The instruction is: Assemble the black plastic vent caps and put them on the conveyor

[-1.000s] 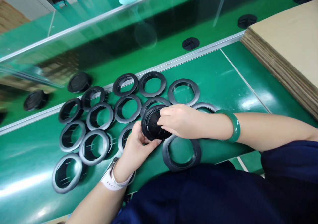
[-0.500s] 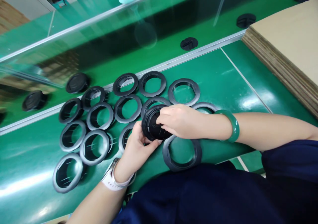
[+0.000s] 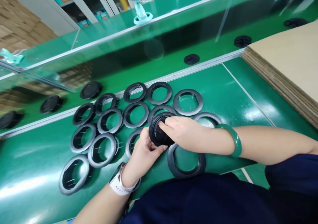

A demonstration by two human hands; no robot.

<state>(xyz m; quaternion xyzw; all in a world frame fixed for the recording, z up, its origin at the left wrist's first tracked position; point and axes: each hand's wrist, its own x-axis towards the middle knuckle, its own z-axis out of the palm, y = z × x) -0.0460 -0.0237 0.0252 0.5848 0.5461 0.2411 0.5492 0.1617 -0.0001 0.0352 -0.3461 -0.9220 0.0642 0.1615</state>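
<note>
Intently at work, a person steadies a black piece (image 3: 158,138) between both hands over a green table (image 3: 37,166). The left hand (image 3: 142,158), a white-strapped watch (image 3: 119,185) at its wrist, grips the piece at its lower left edge, thumb in front. The right hand (image 3: 186,134), below a green bangle (image 3: 235,141), is curled with its fingertips on the piece's face; whether they pinch or merely press cannot be told. Black rings (image 3: 188,112) lie on the table in loose rows, mostly to the left and beyond, with one near the person's dark top (image 3: 206,197). Beyond a metal rail (image 3: 211,62), black discs (image 3: 191,59) sit spaced along a green strip. At right, a stack of tan boards (image 3: 290,52).
</note>
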